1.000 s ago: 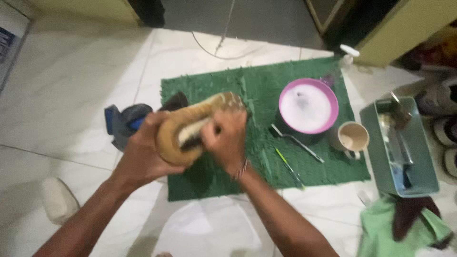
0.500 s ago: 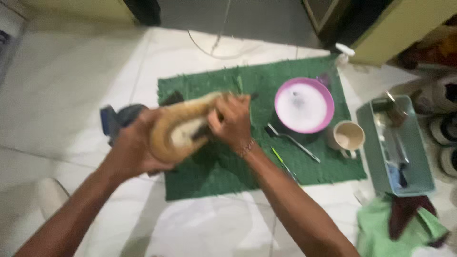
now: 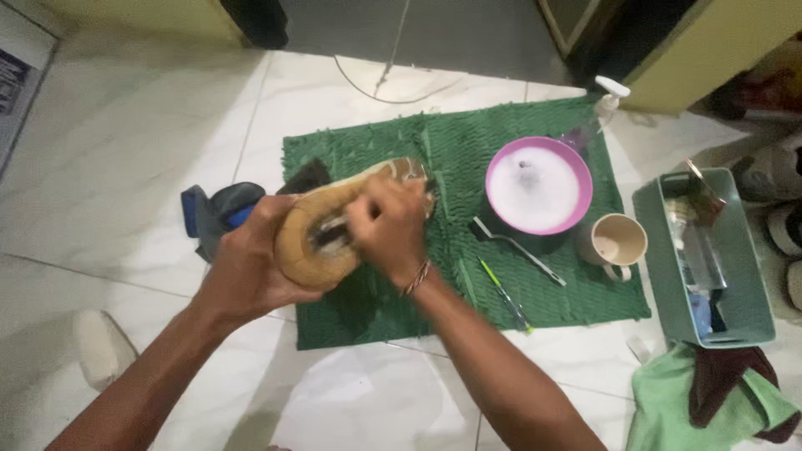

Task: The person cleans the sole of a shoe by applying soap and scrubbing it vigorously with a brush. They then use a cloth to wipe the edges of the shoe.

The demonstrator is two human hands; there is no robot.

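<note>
Far left, at your 9 o'clock: a blue and grey cloth bundle (image 3: 219, 215) lies on the white tile floor (image 3: 125, 167), just beside the left edge of the green mat (image 3: 551, 284).
Your left hand (image 3: 251, 271): it cups the heel end of the tan shoe (image 3: 322, 238) from the left, fingers curled tight around the rounded back, thumb over the top edge.
Shoe: you hold it lifted above the mat's left half, heel toward you at 6 o'clock, toe pointing away toward 1 o'clock. It sits between your two hands.
Your right hand (image 3: 388, 230): it lies over the shoe's opening from the right, fingers bunched and pressed together on a dark item (image 3: 327, 236) at the opening. What that item is, you cannot tell. A beaded band rings this wrist.
Mat, right half: a thin metal-handled tool (image 3: 514, 248) and a green pen-like stick (image 3: 504, 294) lie at your 3 o'clock, near each other.
Bowl: a pink-rimmed bowl (image 3: 498, 163) at 2 o'clock holds white foamy liquid.
Bottle: a clear spray bottle (image 3: 595, 117) stands just behind the bowl.
Mug: a beige mug (image 3: 616, 244) stands just right of the bowl; its contents do not show.
Bin: a teal plastic bin (image 3: 752, 284) off the mat's right edge holds several bottles and small items, too jumbled to name.
Cloths: a green cloth (image 3: 668, 409) with a dark red one on it lies at 5 o'clock.
</note>
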